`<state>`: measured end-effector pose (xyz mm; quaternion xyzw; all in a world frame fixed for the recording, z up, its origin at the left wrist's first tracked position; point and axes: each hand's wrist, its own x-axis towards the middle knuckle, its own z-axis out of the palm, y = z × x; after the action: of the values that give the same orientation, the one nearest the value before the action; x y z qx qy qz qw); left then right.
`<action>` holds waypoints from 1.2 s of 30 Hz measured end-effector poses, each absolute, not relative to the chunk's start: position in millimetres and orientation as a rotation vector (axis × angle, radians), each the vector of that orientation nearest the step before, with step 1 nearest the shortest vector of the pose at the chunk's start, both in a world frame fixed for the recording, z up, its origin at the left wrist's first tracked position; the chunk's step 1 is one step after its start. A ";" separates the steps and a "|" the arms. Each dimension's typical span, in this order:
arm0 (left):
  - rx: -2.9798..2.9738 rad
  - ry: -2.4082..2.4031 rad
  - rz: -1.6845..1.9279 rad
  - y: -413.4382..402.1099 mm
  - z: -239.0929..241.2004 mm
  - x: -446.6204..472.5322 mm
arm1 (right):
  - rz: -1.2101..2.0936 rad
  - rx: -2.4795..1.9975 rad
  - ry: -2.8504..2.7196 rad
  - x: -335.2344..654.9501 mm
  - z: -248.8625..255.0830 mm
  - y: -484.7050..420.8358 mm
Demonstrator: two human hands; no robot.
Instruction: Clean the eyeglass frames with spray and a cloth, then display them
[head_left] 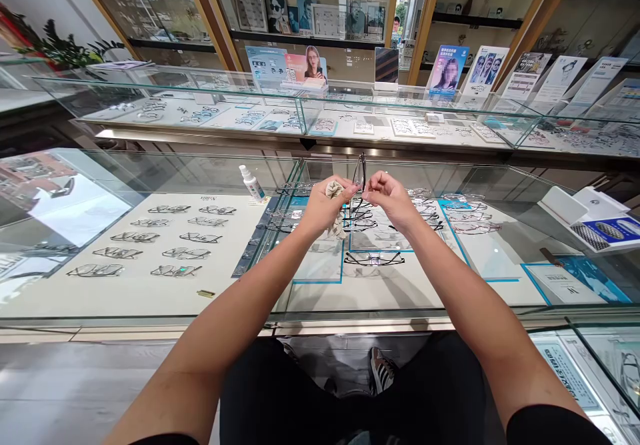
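In front of me, above the glass counter, a pair of eyeglasses [361,170] is held up on edge between both hands. My left hand [320,206] is closed around a crumpled beige cloth [334,190], its thumb and fingertips at the frame. From the other side, my right hand [393,199] pinches the eyeglasses with thumb and finger. Part of the frame is hidden behind the fingers. Below the hands, rows of eyeglasses lie inside the case, one dark pair [375,259] nearest to me. A white spray bottle [251,183] stands left of my left hand.
The glass counter [240,316] spans the front, with more eyeglasses [120,253] displayed at left. An opened white and blue box [600,221] sits at right. Behind runs a second glass showcase [200,85] carrying upright cards [447,71]. A plant [55,48] stands far left.
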<state>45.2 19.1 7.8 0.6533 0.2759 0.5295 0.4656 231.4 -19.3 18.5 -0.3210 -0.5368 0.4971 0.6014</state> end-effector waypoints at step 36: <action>1.803 0.767 1.339 16.7 11.9 43.1 | 0.907 -0.847 -1.296 235.1 16.0 -16.2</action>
<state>43.1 16.7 11.9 0.7045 0.2997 0.5230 0.3746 235.1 -16.2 16.0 -0.3689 -0.5647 0.3951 0.6237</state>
